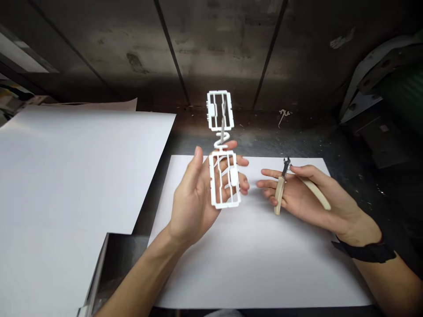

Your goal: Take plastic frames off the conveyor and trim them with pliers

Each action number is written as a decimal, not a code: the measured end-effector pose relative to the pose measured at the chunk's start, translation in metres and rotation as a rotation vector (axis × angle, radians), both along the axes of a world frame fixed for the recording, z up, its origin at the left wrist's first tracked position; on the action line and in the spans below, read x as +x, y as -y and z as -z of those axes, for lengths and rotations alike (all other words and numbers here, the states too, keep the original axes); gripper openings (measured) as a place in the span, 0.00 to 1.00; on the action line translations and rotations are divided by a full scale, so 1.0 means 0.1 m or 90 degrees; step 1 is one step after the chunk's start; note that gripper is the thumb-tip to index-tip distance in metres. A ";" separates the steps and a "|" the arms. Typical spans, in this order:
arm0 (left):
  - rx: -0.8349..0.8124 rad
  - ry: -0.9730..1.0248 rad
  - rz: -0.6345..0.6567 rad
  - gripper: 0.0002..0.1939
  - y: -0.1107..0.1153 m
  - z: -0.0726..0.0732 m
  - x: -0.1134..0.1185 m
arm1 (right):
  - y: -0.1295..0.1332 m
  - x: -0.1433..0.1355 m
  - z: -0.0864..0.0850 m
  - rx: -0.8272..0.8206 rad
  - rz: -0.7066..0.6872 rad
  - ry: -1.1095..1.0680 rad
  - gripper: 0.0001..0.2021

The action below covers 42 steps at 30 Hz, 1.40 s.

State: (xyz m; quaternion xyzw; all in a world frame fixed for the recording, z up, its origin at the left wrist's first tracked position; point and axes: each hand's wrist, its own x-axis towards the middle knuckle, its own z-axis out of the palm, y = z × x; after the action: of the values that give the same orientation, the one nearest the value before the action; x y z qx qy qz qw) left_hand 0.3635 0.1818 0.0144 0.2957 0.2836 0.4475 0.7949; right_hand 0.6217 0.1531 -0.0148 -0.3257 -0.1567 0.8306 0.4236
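Two white plastic frames joined by a curly runner make one part. Its lower frame (pixel 212 180) lies across the open palm and fingers of my left hand (pixel 198 198). The upper frame (pixel 211 110) sticks out beyond my fingertips, with a thin grey rod-like strip (pixel 223 125) over it and the runner. On my right hand (pixel 307 198), palm up, rest cutting pliers (pixel 280 189) with cream handles spread apart. My right thumb lies by the pliers' head, and the other fingers are stretched out.
White paper (pixel 257 264) lies under both hands. Another large white sheet (pixel 76 176) is at the left. White scraps (pixel 283 116) lie near the dark metal wall (pixel 224 53). Dark machinery (pixel 373 97) stands at the right.
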 end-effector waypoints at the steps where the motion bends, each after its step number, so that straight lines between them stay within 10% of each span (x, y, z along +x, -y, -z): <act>1: 0.006 -0.010 0.022 0.32 0.02 0.02 0.01 | 0.00 -0.01 0.00 0.020 0.006 0.010 0.16; 6: -0.005 -0.017 0.192 0.38 0.09 0.14 0.03 | 0.00 0.01 -0.01 0.092 -0.058 -0.005 0.13; 13: -0.027 -0.065 0.217 0.36 0.12 0.10 0.02 | -0.03 0.01 0.07 0.102 -0.043 0.034 0.15; 22: -0.039 -0.081 0.225 0.33 0.15 0.05 0.02 | -0.05 -0.01 0.26 0.315 0.010 0.508 0.19; 35: 0.002 -0.166 0.070 0.33 0.01 0.16 0.11 | -0.10 0.02 0.21 0.343 0.033 0.614 0.31; 42: 0.090 -0.288 0.021 0.27 0.02 0.17 0.11 | 0.01 0.04 0.12 0.333 0.046 0.526 0.16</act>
State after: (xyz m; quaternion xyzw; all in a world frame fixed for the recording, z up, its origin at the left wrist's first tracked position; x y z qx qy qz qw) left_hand 0.3744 0.1795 -0.0025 0.4475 0.4176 0.3758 0.6958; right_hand 0.6256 0.1525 -0.0266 -0.5160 -0.5038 0.5494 0.4220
